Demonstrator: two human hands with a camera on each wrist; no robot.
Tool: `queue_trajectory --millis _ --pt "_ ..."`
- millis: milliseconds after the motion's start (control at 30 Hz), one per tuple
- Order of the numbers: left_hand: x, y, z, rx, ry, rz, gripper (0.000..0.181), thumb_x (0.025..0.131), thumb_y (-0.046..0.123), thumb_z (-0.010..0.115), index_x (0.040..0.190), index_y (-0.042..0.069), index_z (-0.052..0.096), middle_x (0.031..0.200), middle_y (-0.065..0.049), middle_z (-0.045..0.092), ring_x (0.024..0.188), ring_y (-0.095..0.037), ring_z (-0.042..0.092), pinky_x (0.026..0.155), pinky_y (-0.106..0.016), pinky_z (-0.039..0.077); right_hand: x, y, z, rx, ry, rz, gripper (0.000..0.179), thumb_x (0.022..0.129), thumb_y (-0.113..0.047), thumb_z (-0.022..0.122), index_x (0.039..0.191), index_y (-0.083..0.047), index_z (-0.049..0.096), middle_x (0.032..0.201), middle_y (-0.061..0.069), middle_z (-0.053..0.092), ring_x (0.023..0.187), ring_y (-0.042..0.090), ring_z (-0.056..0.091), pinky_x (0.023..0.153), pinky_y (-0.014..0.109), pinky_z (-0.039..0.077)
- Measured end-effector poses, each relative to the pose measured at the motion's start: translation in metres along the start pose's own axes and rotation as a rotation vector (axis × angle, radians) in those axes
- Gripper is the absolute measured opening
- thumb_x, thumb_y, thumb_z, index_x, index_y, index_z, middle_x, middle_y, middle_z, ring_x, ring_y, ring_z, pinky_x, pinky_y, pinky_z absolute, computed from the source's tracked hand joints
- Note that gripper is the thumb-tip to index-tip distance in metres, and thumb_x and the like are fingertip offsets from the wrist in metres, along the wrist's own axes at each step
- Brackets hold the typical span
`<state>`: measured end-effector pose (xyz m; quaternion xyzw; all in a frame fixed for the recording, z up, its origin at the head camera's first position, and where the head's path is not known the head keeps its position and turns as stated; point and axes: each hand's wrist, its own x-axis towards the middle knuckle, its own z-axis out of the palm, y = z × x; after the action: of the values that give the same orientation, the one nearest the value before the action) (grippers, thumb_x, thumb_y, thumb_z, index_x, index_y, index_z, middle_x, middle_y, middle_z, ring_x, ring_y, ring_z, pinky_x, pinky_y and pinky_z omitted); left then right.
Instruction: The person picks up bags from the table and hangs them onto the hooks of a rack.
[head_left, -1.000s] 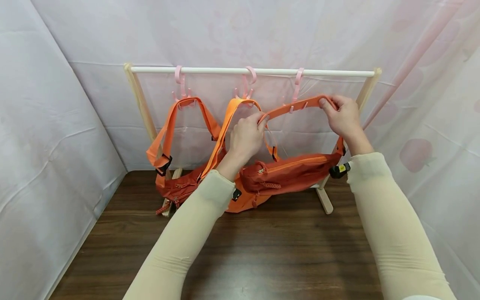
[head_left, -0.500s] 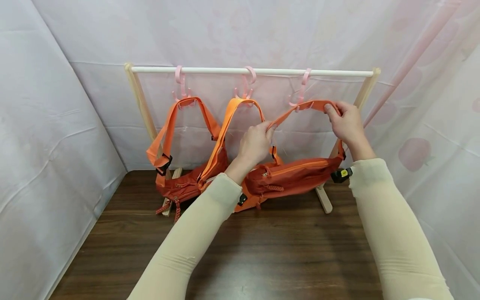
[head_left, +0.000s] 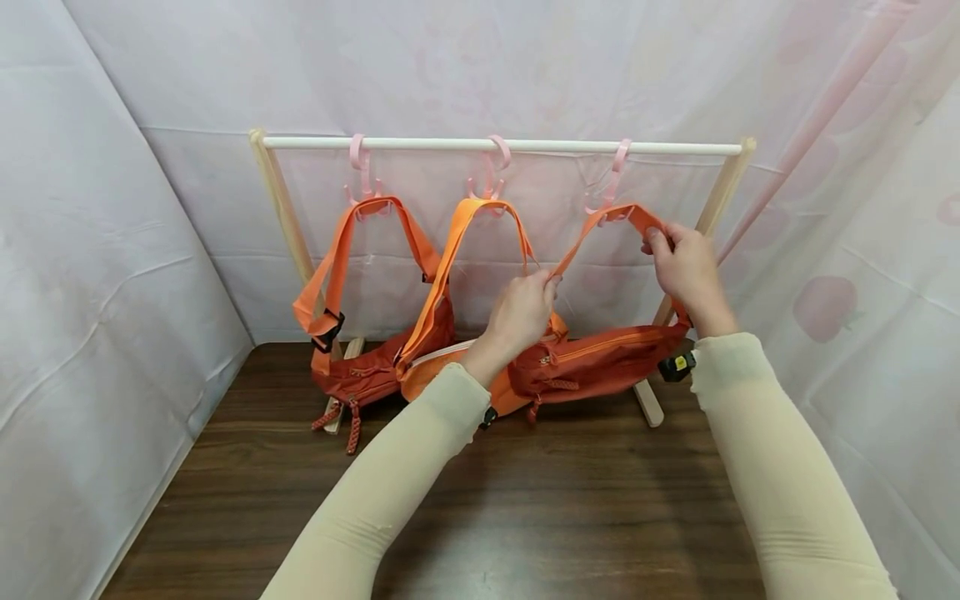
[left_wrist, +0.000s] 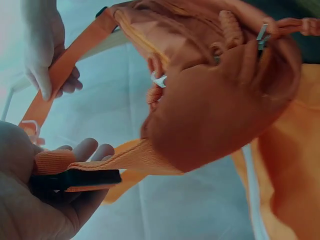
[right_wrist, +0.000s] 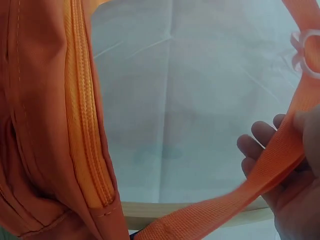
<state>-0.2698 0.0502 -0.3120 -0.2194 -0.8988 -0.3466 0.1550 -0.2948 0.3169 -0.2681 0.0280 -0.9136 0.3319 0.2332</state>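
A dark orange waist bag (head_left: 600, 360) hangs at the right of the rack, its strap (head_left: 581, 239) looped over the right pink hook (head_left: 613, 179). My left hand (head_left: 521, 310) grips the strap's left side; the left wrist view shows a black buckle (left_wrist: 90, 179) in that palm. My right hand (head_left: 688, 271) pinches the strap's right side between thumb and fingers, just right of the hook. Beside it, a lighter orange bag (head_left: 427, 373) hangs by its strap from the middle hook (head_left: 489, 171), partly hidden by my left arm.
Another dark orange bag (head_left: 360, 375) hangs from the left pink hook (head_left: 363, 171). The hooks sit on a white rail (head_left: 420, 144) between wooden posts (head_left: 723, 187). Beneath is a dark wooden table (head_left: 585, 492); pale curtains (head_left: 97, 250) enclose the back and sides.
Both hands have lowered, the left also moving right. The strap has gone from stretched nearly flat to bent over the right hook, which slid right along the rail. The bag sits lower.
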Motion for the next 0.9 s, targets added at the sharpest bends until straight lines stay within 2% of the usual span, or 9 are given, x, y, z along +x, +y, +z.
queue_trajectory --millis 100,200,367,467,567,700,900 --pt "-0.004 -0.003 0.005 0.010 -0.009 0.014 0.035 0.116 0.033 0.045 0.094 0.013 0.063 0.069 -0.001 0.055 0.051 -0.016 0.049 0.049 -0.029 0.038 -0.002 0.003 0.002 -0.020 0.004 -0.013 0.054 0.113 -0.048 0.040 0.117 -0.006 0.074 0.110 0.019 0.075 0.076 0.031 0.050 0.063 0.040 0.041" --pt "-0.008 -0.005 0.009 0.000 -0.014 0.023 0.037 0.116 0.034 0.043 0.090 0.013 0.059 0.069 -0.002 0.053 0.053 -0.016 0.050 0.050 -0.030 0.040 -0.004 0.005 0.005 -0.023 -0.004 -0.010 0.055 0.113 -0.049 0.040 0.117 -0.006 0.073 0.108 0.019 0.075 0.077 0.031 0.051 0.064 0.041 0.041" --pt "-0.012 -0.006 0.016 0.014 -0.033 0.036 0.034 0.117 0.033 0.042 0.094 0.014 0.059 0.081 -0.001 0.054 0.064 -0.018 0.053 0.058 -0.032 0.044 -0.008 0.008 0.008 -0.015 -0.017 0.010 0.056 0.113 -0.048 0.038 0.119 -0.004 0.071 0.107 0.018 0.074 0.081 0.031 0.054 0.068 0.043 0.044" --pt "-0.014 -0.007 0.019 0.031 -0.046 0.037 0.031 0.117 0.033 0.040 0.105 0.014 0.062 0.090 0.000 0.057 0.073 -0.018 0.056 0.065 -0.034 0.048 -0.009 0.012 0.009 -0.014 -0.016 0.011 0.055 0.114 -0.047 0.037 0.120 -0.004 0.070 0.106 0.017 0.074 0.081 0.031 0.055 0.068 0.041 0.044" --pt "-0.015 -0.009 0.022 0.030 -0.051 0.034 0.032 0.117 0.033 0.041 0.124 0.012 0.064 0.106 -0.001 0.065 0.087 -0.018 0.064 0.075 -0.036 0.053 -0.010 0.015 0.010 -0.025 -0.003 -0.008 0.054 0.114 -0.046 0.037 0.119 -0.004 0.070 0.104 0.016 0.074 0.079 0.030 0.055 0.066 0.040 0.044" --pt "-0.017 -0.010 0.026 0.015 -0.060 0.028 0.043 0.116 0.034 0.043 0.152 0.012 0.054 0.131 -0.005 0.065 0.105 -0.020 0.067 0.085 -0.038 0.056 -0.014 0.017 0.012 -0.029 0.003 -0.013 0.054 0.114 -0.045 0.037 0.124 -0.003 0.068 0.107 0.017 0.074 0.081 0.031 0.057 0.067 0.041 0.046" --pt "-0.021 -0.013 0.029 -0.028 -0.022 0.043 0.045 0.115 0.028 0.049 0.158 0.013 0.049 0.140 -0.006 0.060 0.112 -0.021 0.067 0.089 -0.039 0.056 -0.019 0.022 0.016 -0.033 0.072 -0.067 0.046 0.116 -0.035 0.039 0.124 0.001 0.068 0.110 0.021 0.074 0.091 0.036 0.064 0.073 0.044 0.044"
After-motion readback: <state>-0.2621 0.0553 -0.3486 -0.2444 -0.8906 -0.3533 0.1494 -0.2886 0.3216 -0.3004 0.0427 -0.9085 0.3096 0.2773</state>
